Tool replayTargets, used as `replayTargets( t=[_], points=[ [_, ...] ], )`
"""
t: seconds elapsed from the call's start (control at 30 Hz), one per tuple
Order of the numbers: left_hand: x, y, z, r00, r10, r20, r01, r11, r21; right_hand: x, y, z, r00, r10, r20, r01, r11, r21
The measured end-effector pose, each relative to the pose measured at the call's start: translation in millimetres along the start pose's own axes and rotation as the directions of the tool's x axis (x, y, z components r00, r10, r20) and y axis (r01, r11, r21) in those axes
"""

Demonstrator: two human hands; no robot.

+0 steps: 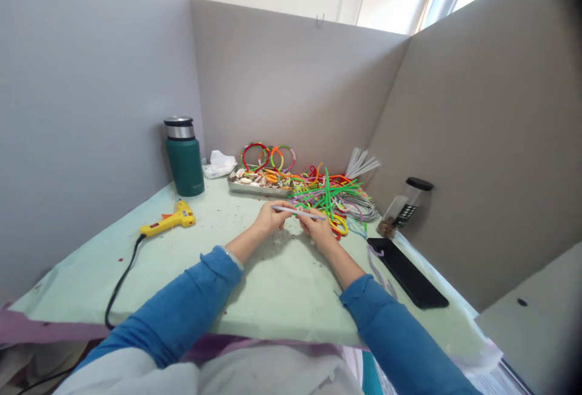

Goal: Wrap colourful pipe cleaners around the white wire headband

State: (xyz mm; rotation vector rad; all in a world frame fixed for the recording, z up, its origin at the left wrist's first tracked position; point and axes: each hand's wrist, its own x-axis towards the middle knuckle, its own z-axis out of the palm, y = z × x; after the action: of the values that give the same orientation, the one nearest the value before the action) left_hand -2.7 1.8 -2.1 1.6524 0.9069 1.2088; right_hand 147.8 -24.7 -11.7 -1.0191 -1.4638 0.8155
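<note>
A thin, straight, pale lilac stick point(299, 212) spans both hands above the middle of the table; its exact kind is unclear. My left hand point(270, 218) pinches its left end, fingers closed. Toward the right end, my right hand point(318, 229) is closed on the same stick. A small bit of green shows between the fingertips, too small to name. Just beyond my right hand lies a tangled heap of colourful pipe cleaners point(328, 192). Behind my hands stands a metal tray point(259, 189) of shells, with several colourful rings point(255, 157) at its back.
On the left are a yellow glue gun point(170, 219) with a black cord and a green bottle point(185, 165). White sticks point(361, 163) lean at the back right. A clear jar point(402, 208) and a black phone point(407, 272) lie right. Grey partitions point(295, 80) enclose the table.
</note>
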Motion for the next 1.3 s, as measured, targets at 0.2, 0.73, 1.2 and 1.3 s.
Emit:
replayTargets(
  t=[0.2,0.73,1.2,1.3],
  points=[
    [-1,3,-0.7,1.000,-0.013,-0.006,0.014,0.999,0.046,0,1,-1,1.000,0.014,-0.009,-0.014,1.000,0.010],
    [2,1,-6.0,1.000,0.024,0.000,-0.023,0.967,0.256,4,14,-3,1.000,0.002,-0.004,-0.002,0.999,0.051],
    [5,-7,-8.7,0.998,0.051,0.035,-0.058,0.970,0.237,7,19,-5,0.999,-0.049,-0.019,0.049,0.999,0.000],
    [6,-8,-8.4,0.999,0.018,0.039,-0.026,0.975,0.219,7,22,-3,0.999,-0.046,-0.027,0.047,0.999,0.026]
  ],
)
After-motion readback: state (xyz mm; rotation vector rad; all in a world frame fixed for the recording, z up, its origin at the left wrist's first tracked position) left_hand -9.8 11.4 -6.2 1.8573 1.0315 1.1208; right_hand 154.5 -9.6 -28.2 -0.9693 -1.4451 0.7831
